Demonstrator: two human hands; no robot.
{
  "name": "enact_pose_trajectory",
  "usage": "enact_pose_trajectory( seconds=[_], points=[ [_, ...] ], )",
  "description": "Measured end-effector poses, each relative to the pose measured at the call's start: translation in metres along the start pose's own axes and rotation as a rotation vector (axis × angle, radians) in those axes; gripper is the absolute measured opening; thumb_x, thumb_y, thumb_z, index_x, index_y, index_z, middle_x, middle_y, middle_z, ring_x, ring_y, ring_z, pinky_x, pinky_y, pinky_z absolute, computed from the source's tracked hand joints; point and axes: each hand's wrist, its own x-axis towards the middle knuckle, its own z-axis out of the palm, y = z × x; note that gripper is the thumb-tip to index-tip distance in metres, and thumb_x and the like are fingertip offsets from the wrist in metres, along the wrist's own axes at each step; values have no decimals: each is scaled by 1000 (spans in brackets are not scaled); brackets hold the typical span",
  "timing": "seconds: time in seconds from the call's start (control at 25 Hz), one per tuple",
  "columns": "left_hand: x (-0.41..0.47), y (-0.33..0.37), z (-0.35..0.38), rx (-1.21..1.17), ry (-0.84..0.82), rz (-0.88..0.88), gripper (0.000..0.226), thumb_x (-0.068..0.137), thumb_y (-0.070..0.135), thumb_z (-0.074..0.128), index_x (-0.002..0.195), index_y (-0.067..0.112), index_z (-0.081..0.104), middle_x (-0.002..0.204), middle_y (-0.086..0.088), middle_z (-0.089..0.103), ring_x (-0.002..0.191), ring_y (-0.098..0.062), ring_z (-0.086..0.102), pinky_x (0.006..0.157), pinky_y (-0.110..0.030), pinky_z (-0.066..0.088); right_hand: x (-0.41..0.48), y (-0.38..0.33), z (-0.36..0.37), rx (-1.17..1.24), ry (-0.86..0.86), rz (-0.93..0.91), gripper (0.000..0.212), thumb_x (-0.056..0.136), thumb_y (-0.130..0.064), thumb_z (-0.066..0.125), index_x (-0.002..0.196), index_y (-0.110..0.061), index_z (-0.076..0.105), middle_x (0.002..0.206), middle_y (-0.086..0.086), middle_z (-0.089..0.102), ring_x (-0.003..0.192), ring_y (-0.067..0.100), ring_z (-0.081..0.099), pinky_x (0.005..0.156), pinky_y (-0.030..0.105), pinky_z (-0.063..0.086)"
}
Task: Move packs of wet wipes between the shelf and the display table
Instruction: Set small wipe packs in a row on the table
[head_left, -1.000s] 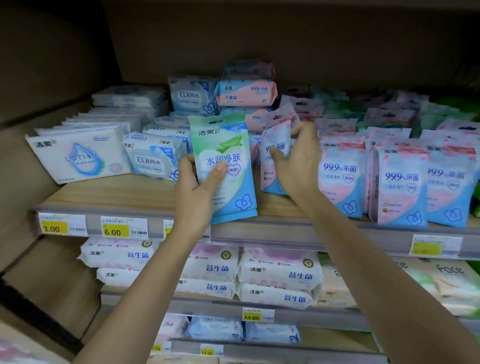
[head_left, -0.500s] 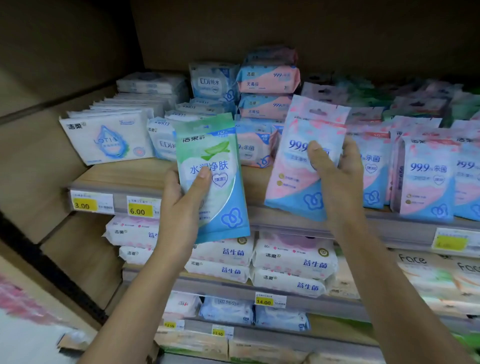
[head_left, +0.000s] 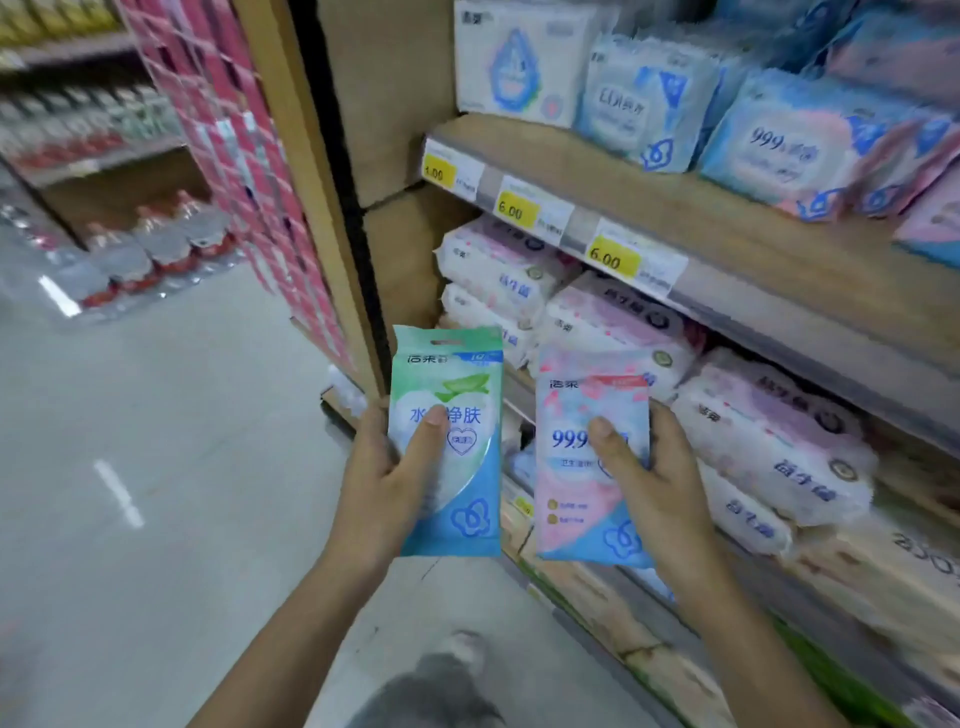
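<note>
Green pack (head_left: 448, 371), pink pack (head_left: 592, 402) now apparently clear of shelf (head_left: 737, 296) edge

Green pack (head_left: 467, 483), pink pack (head_left: 566, 483): thin plastic film, smooth, slight gloss. Shelf (head_left: 753, 234): wood-grain board, matt. Price labels (head_left: 613, 257): paper. Bulk packs (head_left: 769, 431) below: soft, crinkled plastic wrap. Floor (head_left: 156, 441): smooth, shiny, reflects lights.

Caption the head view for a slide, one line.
Left hand grips a green wipes pack, right hand a pink pack, beside the shelf.
</note>
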Motion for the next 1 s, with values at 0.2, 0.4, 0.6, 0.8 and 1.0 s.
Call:
enact_pose_trajectory(
  seconds=[0.2, 0.4, 0.6, 0.8, 1.0],
  points=[
    [-79, -44, -75, -20, 345, -182, 20, 91, 30, 58, 102, 14, 54, 97, -3, 70, 76, -7, 68, 60, -20, 52, -27, 38, 75, -37, -321, 104, 16, 88, -16, 65, 102, -16, 59, 89, -8, 71, 80, 2, 67, 68, 15, 51],
    [-158, -70, -173, -74, 793, -276, 12, 90, 33, 58, 95, 24, 53, 93, 5, 69, 77, -8, 67, 65, -24, 50, -75, 44, 201, -121, -752, 89, 27, 88, -21, 64, 114, -16, 58, 103, -7, 69, 94, 3, 66, 79, 17, 51],
    [-220, -90, -279, -207, 1125, -291, 12, 90, 33, 59, 94, 24, 52, 92, 2, 69, 79, -14, 67, 66, -31, 51, -151, 48, 338, -179, -1070, 83, 30, 88, -24, 64, 115, -13, 56, 103, -3, 68, 87, 3, 66, 68, 12, 51],
    [-270, -96, -407, -237, 1319, -260, 22, 88, 36, 64, 93, 18, 52, 90, 3, 68, 75, -10, 66, 64, -27, 51, -246, 51, 464, -168, -1277, 142, 20, 88, -20, 64, 106, -17, 56, 95, -2, 69, 80, 6, 69, 60, 13, 52],
    [-300, -92, -530, -219, 1450, -225, 14, 90, 31, 60, 91, 20, 51, 87, 7, 66, 74, -6, 65, 58, -19, 49, -314, 61, 551, -192, -1374, 252, 14, 87, -18, 65, 98, -16, 56, 93, 4, 70, 78, 13, 71, 59, 21, 55]
  ],
)
